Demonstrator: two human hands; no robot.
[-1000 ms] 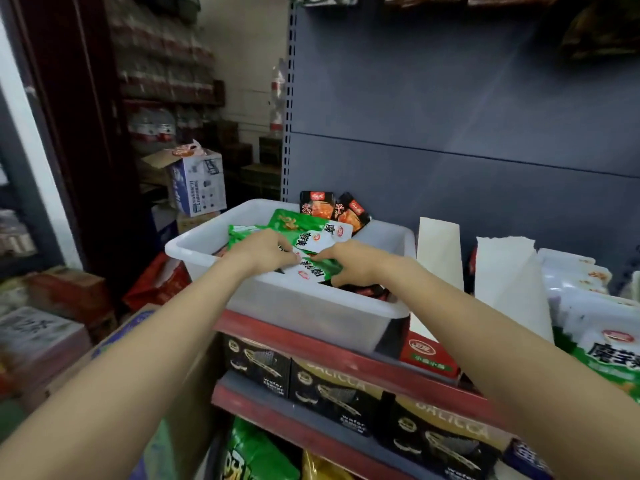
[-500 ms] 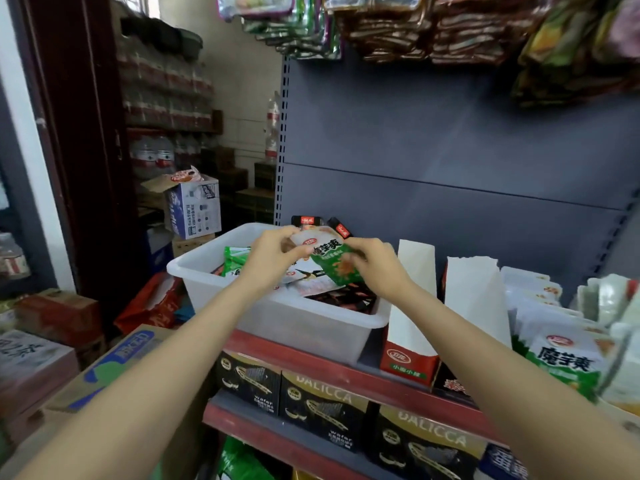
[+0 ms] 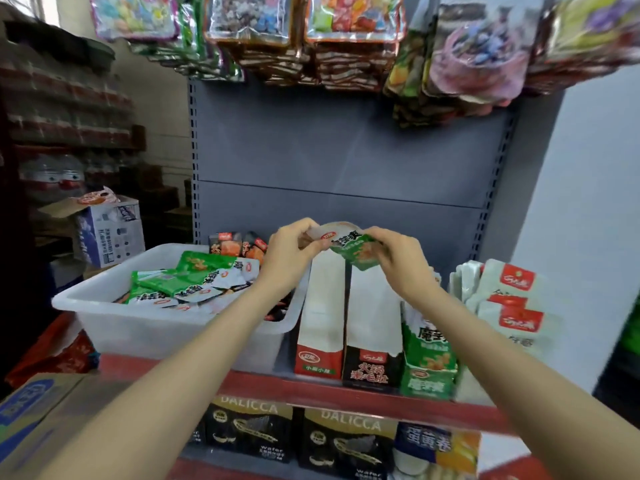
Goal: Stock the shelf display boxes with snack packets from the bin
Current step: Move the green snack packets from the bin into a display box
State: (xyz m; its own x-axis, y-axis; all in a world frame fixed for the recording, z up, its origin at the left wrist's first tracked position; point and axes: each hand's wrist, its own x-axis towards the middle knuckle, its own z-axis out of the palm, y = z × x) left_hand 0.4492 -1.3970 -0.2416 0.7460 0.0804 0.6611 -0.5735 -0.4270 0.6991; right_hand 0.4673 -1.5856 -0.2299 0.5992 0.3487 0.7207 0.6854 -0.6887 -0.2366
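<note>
Both hands hold a small stack of green-and-white snack packets (image 3: 349, 245) in the air above the display boxes. My left hand (image 3: 289, 251) pinches the stack's left end, and my right hand (image 3: 398, 258) grips its right end. Under the packets stand a red-fronted display box (image 3: 318, 344) and a black-fronted display box (image 3: 372, 355), both with tall white backs. A green display box (image 3: 429, 365) holding packets stands to their right. The white plastic bin (image 3: 145, 327) at left contains several more green packets (image 3: 187, 282) and some orange-black ones (image 3: 235, 245).
The boxes and bin sit on a red-edged shelf (image 3: 346, 393). White packets with red labels (image 3: 509, 299) are stacked at right. Bagged sweets (image 3: 346, 39) hang overhead. Dalicca wafer boxes (image 3: 249, 431) fill the shelf below. Cardboard cartons (image 3: 31, 403) stand at lower left.
Both hands have lifted the packets out of the bin and carried them up and to the right, over the display boxes. The view has tilted up and swung right.
</note>
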